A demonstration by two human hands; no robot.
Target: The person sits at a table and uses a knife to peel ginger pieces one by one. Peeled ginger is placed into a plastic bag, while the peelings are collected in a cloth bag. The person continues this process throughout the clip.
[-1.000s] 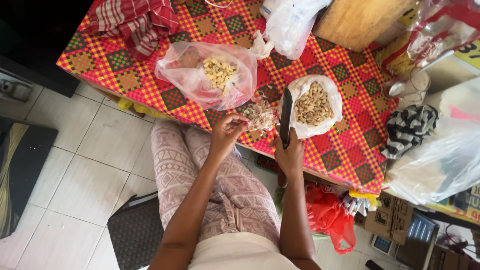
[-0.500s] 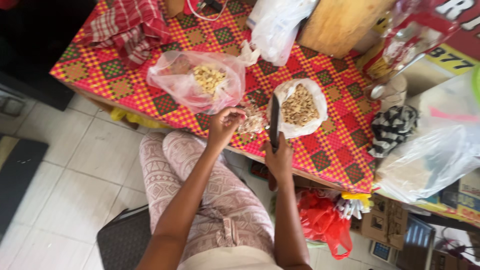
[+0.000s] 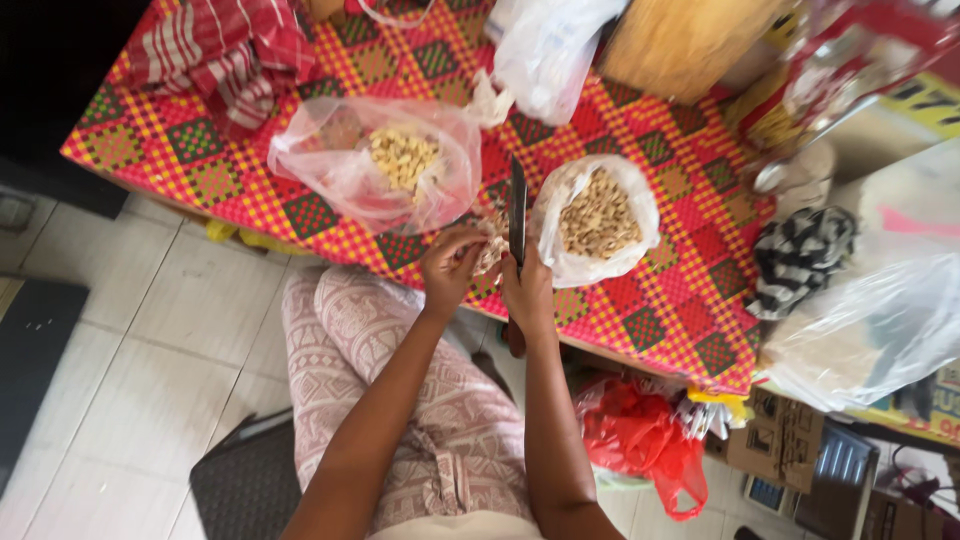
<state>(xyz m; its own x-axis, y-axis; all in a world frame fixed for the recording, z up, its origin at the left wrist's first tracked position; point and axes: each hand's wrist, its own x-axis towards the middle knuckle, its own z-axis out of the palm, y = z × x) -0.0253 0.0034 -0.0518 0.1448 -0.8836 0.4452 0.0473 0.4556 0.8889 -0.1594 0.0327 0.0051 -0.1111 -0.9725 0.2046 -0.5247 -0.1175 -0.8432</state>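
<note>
We saw a table (image 3: 690, 300) with a red checked cover. On it lay two clear bags of nuts (image 3: 385, 170) (image 3: 598, 218), a red striped cloth (image 3: 225, 50) and a white bag (image 3: 550, 50).

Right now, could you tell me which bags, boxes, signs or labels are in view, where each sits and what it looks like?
Pink bag: table, left of the knife; translucent, pale nuts inside.
White bag: right of the knife; open, brownish nuts.
Clear bag: right edge; large, crumpled.
Red bag: floor under the table.
Cardboard box: floor, lower right; brown.
Yellow sign: upper right; dark print.
</note>
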